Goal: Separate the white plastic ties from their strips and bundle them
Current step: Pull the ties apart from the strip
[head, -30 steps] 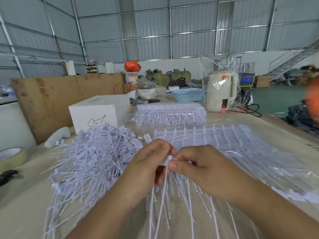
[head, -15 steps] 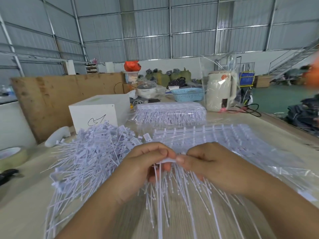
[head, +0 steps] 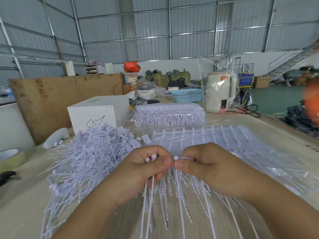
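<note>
My left hand grips a few separated white ties, whose heads poke out above its curled fingers and whose tails hang toward me. My right hand pinches the strip of joined white ties at its top end, thumb to thumb with the left. The strip's tails fan down below both hands. A big loose pile of separated ties lies left of my left hand. Sheets of ties on their strips in clear plastic lie flat behind my right hand.
A wrapped stack of tie strips sits further back, next to a white box. A tape roll lies at the left edge. A blue basket and a cream kettle stand at the back. The table's right edge runs diagonally.
My hands have drawn slightly apart at the thumbs. White tie heads now show above my left fingers, and the strip's end has shifted into my right hand's pinch.
</note>
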Available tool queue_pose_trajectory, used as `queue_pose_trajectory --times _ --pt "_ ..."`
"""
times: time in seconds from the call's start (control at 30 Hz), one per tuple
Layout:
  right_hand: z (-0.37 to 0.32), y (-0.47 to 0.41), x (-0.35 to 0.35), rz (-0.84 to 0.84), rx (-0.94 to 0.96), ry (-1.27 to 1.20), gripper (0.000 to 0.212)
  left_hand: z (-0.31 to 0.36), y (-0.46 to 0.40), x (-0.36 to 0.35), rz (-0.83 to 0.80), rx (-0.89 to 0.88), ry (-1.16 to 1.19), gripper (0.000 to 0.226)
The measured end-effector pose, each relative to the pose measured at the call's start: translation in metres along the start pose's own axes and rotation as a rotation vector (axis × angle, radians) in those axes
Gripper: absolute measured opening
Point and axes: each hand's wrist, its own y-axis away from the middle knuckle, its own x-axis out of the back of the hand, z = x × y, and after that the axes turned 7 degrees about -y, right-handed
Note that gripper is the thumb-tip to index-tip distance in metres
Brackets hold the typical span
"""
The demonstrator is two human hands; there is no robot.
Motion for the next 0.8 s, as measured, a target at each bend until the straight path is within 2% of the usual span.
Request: queue_pose_trajectory --times 0.1,0.27,0.37,0.4,0.43,0.5,0.63,0.7,0.8 --pt "-0.003 -0.002 -0.003 0.094 0.005 -0.023 0.044 0.001 -0.001 -0.004 0.071 -0.017 0.034 0.013" --pt "-0.008 -0.006 -0.02 0.382 0.031 0.058 0.048 0.0 -0.007 -0.018 0.339 -0.068 0.001 0.016" --pt "-0.011 -0.009 -0.017 0.671 0.024 -0.103 0.051 0.0 -0.008 -0.02 0.483 -0.064 0.046 0.017" --pt "-0.01 -0.008 -0.011 0.708 0.045 -0.158 0.051 0.001 -0.008 -0.018 0.517 -0.057 0.084 0.02" --pt "-0.009 -0.007 -0.007 0.685 0.07 -0.184 0.053 0.002 -0.007 -0.014 0.53 -0.053 0.123 0.022" --pt "-0.008 -0.002 -0.006 0.507 0.114 -0.23 0.052 0.003 -0.006 -0.008 0.468 -0.041 0.157 0.017" --pt "-0.004 -0.001 -0.018 0.181 0.112 -0.228 0.023 0.003 -0.002 -0.01 0.182 -0.03 0.105 0.019" --pt "-0.004 -0.001 -0.019 0.109 0.105 -0.205 0.019 0.005 0.0 -0.01 0.113 -0.035 0.118 0.022" --pt "-0.004 0.0 -0.016 0.087 0.091 -0.199 0.023 0.006 0.001 -0.009 0.032 -0.025 0.146 0.021"
